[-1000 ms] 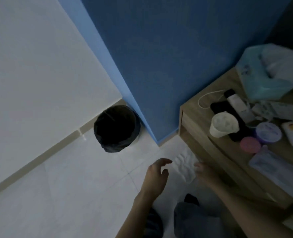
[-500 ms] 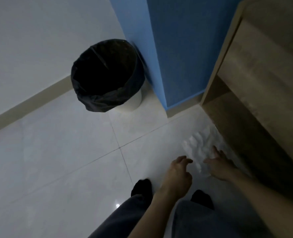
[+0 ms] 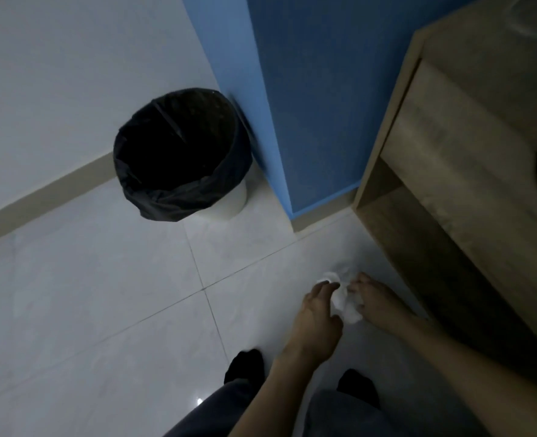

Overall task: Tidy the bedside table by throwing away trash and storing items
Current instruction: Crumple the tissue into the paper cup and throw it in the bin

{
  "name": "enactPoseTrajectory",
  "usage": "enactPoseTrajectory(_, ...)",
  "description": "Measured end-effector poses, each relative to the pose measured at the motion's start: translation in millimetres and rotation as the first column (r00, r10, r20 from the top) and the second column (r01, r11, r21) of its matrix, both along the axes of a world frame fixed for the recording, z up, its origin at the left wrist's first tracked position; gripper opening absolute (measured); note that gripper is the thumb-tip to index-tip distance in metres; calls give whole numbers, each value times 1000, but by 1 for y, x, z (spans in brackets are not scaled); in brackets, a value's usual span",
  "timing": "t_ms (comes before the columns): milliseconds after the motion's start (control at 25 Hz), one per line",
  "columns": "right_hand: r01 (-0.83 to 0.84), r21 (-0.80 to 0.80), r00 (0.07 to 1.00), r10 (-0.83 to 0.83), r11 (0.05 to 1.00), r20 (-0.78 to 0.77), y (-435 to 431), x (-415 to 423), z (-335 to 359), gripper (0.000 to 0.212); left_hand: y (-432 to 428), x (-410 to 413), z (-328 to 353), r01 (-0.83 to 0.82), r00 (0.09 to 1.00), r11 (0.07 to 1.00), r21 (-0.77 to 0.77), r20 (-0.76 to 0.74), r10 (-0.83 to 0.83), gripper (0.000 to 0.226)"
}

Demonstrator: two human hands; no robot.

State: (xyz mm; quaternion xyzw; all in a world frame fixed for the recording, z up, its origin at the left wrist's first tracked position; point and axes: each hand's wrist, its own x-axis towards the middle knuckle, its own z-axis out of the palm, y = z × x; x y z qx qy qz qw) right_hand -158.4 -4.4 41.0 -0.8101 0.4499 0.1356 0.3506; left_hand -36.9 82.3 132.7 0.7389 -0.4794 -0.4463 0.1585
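Observation:
A crumpled white tissue (image 3: 344,298) lies low over the floor tiles, bunched between my two hands. My left hand (image 3: 319,313) curls its fingers round the tissue's left side. My right hand (image 3: 375,299) pinches the tissue's right side. A bin with a black liner (image 3: 182,156) stands open against the blue wall, up and to the left of my hands. The wooden bedside table (image 3: 468,190) fills the right side; its top is mostly out of view.
A blue wall corner (image 3: 292,105) juts out between the bin and the bedside table. White floor tiles (image 3: 97,294) spread to the left. My dark socked feet (image 3: 245,367) and trouser legs are at the bottom edge.
The view dropped from the tabletop to the floor. The flat tissue has been gathered into a bunch, and both hands have closed in on it.

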Motion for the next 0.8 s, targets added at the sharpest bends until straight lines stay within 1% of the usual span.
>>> enactPoseTrajectory(80,135,-29,967,-125,990,220,-8,4,52,31,-9,-5,26,-61,998,997,-48,-16,61,60)
enactPoseTrajectory(120,197,-16,927,-181,980,327,-11,3,81,28,-16,-8,42,-89,996,992,-86,-35,86,61)
enactPoseTrajectory(160,247,-6,884,-222,969,412,-14,-1,114,25,-24,-12,62,-124,991,982,-140,-63,116,57)
enactPoseTrajectory(240,342,31,789,-305,939,534,-15,-12,167,28,-37,-20,97,-214,972,945,-248,-153,180,37)
enactPoseTrajectory(320,495,44,642,-400,868,654,-11,-29,223,36,-47,-28,144,-297,942,896,-330,-254,219,18)
enactPoseTrajectory(360,562,26,574,-412,827,708,-8,-37,249,38,-51,-35,167,-331,924,876,-350,-309,226,17)
enactPoseTrajectory(440,618,9,511,-410,786,755,2,-51,294,35,-56,-49,206,-411,870,839,-356,-428,245,22)
enactPoseTrajectory(480,605,16,510,-402,796,761,7,-57,311,30,-57,-55,221,-446,834,827,-342,-493,246,21)
enactPoseTrajectory(560,587,-63,552,-342,807,760,12,-80,345,25,-61,-74,254,-458,775,830,-318,-600,197,16)
enactPoseTrajectory(600,597,-114,571,-320,794,756,9,-86,352,23,-63,-79,262,-457,742,842,-288,-645,182,16)
enactPoseTrajectory(640,639,-181,565,-297,747,770,6,-99,363,21,-64,-87,275,-439,717,855,-276,-681,148,20)
enactPoseTrajectory(680,696,-252,553,-278,672,786,2,-114,373,18,-65,-94,289,-419,705,867,-269,-699,124,26)
enactPoseTrajectory(720,746,-319,546,-262,585,796,-1,-127,380,16,-66,-100,297,-399,707,874,-276,-700,101,32)
enactPoseTrajectory(800,779,-453,585,-244,433,774,-12,-151,381,17,-67,-110,306,-340,747,892,-298,-662,64,37)
